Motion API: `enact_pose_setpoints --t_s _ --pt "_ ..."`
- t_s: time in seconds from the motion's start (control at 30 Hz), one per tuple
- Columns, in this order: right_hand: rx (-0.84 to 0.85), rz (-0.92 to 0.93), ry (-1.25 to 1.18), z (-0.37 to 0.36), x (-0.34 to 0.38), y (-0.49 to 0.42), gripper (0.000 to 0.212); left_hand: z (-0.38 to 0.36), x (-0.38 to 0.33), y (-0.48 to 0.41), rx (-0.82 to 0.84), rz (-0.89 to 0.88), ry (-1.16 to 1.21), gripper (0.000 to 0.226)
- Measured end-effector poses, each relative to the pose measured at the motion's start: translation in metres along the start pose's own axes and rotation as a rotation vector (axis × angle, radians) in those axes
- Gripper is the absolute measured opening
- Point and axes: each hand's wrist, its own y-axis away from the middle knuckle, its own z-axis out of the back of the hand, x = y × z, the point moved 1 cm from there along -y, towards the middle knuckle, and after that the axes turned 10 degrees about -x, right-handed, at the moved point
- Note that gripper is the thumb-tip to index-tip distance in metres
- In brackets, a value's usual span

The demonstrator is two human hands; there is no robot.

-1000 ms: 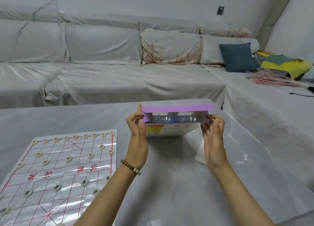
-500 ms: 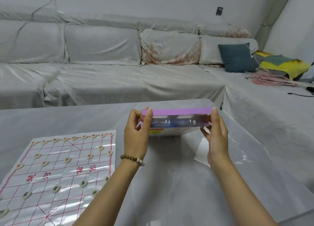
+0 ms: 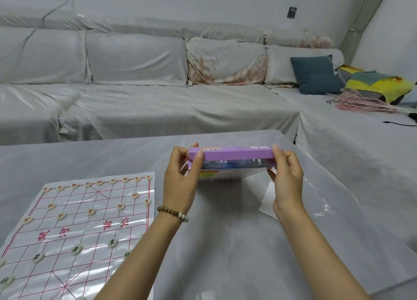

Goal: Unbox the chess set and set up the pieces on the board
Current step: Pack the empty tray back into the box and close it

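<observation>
Many pieces (image 3: 112,243) stand on the board (image 3: 94,223). The left hand (image 3: 180,182) and right hand (image 3: 286,180) pinch the box (image 3: 232,153) by its ends; what it holds is unclear.

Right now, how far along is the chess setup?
Done: the board lies flat on the table, with round pieces standing on points at both its far and near halves. In hand: the left hand and right hand grip the purple box by its ends. Left: the box has to be put down. The board's near edge is cut off, so I cannot tell whether every piece is placed.
</observation>
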Motion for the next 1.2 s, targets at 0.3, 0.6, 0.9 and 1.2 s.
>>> enact_pose_setpoints --t_s 0.3,0.6,0.9,1.2 --pt "0.121 0.078 0.024 0.001 0.003 0.0 0.016 0.017 0.006 -0.015 0.088 -0.088 0.02 0.024" --pt "0.14 0.107 0.006 -0.004 0.002 -0.001 0.021 0.022 0.007 -0.023 0.118 -0.268 -0.104 0.037" --pt "0.179 0.23 0.029 -0.009 0.009 0.0 0.014 0.021 0.011 -0.038 0.054 -0.593 -0.24 0.04" --pt "0.208 0.221 -0.058 -0.021 0.004 -0.011 0.008 -0.002 0.013 -0.05 -0.063 -0.473 -0.123 0.038"
